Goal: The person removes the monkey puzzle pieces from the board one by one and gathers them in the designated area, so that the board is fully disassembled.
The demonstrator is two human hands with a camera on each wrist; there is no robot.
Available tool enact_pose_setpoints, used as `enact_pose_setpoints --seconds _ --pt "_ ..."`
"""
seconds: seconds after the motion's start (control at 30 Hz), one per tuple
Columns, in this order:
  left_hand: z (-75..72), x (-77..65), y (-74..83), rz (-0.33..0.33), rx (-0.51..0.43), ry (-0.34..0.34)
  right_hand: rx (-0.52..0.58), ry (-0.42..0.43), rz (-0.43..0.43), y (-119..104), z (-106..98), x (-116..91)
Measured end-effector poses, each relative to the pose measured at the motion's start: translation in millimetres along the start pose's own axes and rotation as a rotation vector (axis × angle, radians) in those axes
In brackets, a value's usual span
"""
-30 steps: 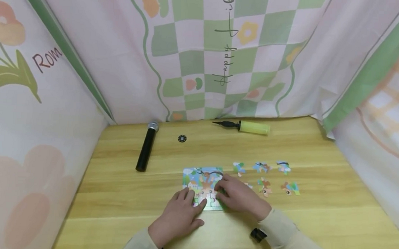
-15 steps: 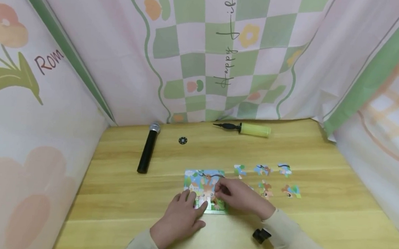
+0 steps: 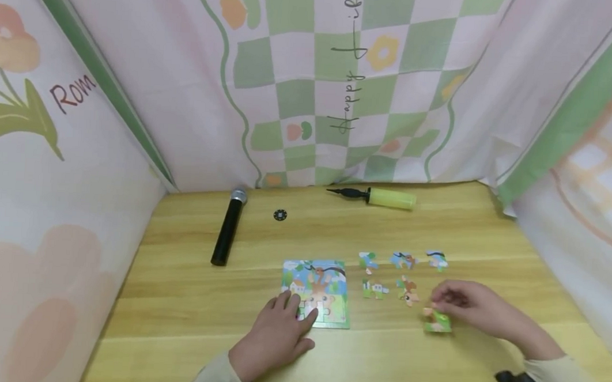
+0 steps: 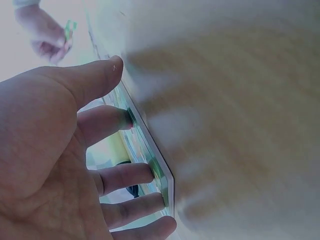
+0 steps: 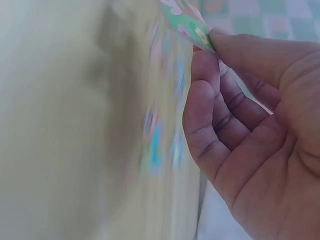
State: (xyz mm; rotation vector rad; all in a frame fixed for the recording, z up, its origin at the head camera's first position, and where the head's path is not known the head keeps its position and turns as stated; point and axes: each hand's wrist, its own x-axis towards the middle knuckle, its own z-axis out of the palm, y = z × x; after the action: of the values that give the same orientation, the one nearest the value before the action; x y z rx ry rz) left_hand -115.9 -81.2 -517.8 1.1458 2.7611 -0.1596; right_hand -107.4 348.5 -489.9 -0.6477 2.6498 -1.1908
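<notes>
A puzzle board (image 3: 334,285) with a bright cartoon animal picture lies on the wooden table. My left hand (image 3: 272,336) rests on its near left corner with fingers spread and straight; in the left wrist view the fingertips touch the edge of the board (image 4: 171,192). Off to the right, my right hand (image 3: 478,309) pinches a green puzzle piece (image 3: 437,322) between thumb and fingers. The right wrist view shows that green piece (image 5: 187,25) raised above the table. Loose puzzle pieces lie between the board and my right hand, among them one with a bird (image 3: 403,259).
Behind the board are a black microphone (image 3: 226,227), a small round black disc (image 3: 280,215) and a yellow-green hand pump (image 3: 388,198). A patterned curtain (image 3: 322,88) hangs along the table's back edge. A house-like piece (image 3: 375,288) lies right of the board.
My right hand has left the board and moved right, carrying the green puzzle piece over the table. My left hand stays on the board's corner.
</notes>
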Motion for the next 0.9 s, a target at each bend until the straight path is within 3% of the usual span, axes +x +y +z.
enact_pose_setpoints --seconds 0.13,0.23,0.53,0.7,0.8,0.9 --pt "1.9 1.9 0.6 -0.003 -0.008 -0.002 -0.03 -0.002 0.093 23.9 -15.5 -27.1" --pt "2.6 0.4 -1.2 -0.003 -0.014 0.007 -0.045 -0.01 0.137 34.1 -14.6 -31.0" --pt "6.9 0.2 -4.3 0.015 -0.069 0.058 -0.198 0.087 0.101 35.9 -12.3 -32.9" --pt "6.5 -5.1 -11.1 0.015 -0.127 0.055 -0.202 0.131 0.095 16.2 -2.2 -12.3" --pt "2.6 -10.2 -15.4 0.004 -0.174 0.062 -0.153 0.126 0.042 -3.9 16.1 13.7" --pt "-1.2 -13.0 -19.6 -0.02 -0.189 0.083 -0.087 0.06 -0.02 -28.0 42.2 47.1"
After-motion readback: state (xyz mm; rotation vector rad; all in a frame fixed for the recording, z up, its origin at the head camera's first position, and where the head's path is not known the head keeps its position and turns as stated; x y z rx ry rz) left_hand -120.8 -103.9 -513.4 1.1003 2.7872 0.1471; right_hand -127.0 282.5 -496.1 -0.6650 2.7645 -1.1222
